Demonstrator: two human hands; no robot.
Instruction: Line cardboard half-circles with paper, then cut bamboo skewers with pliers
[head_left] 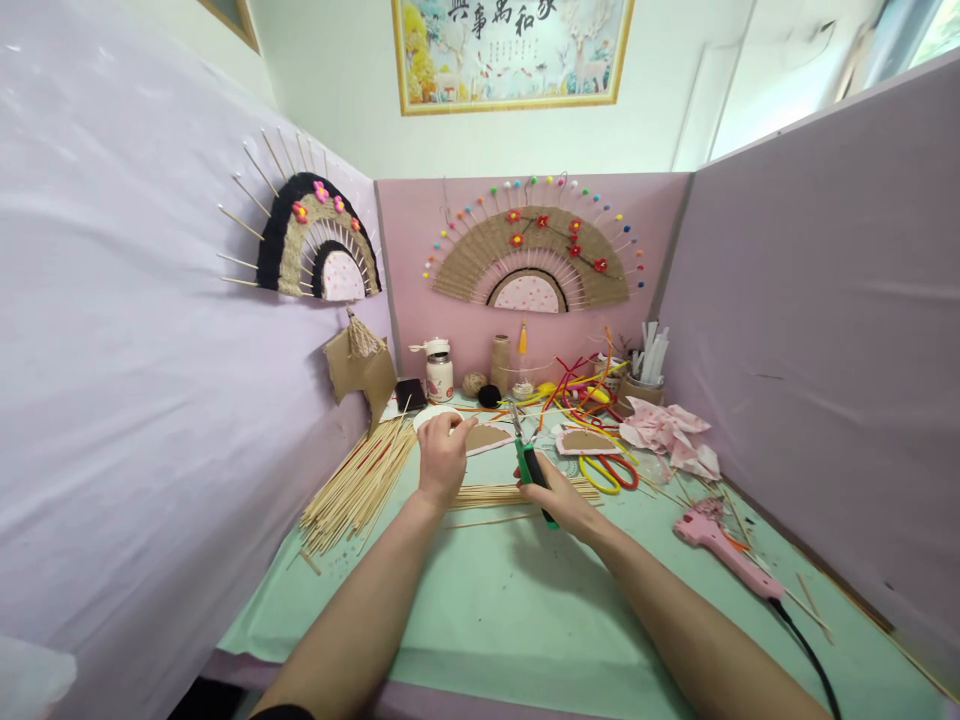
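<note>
My right hand is wrapped round green-and-black-handled pliers, their metal jaws pointing away from me. My left hand is raised, thumb and fingertips pinched together; anything between them is too small to make out. Behind its fingertips lies a half-round cardboard piece with a pale pink edge. A similar cardboard half-round rests farther right. Below both hands, a row of thin wooden sticks lies crosswise on the green tablecloth. A large pile of sticks spreads left of my left hand.
Yellow-and-red-handled scissors lie right of the pliers. A pink glue gun with a black cord is at right, near crumpled pink fabric. Along the back stand a bottle and twine spool. Decorated fans hang on the partitions.
</note>
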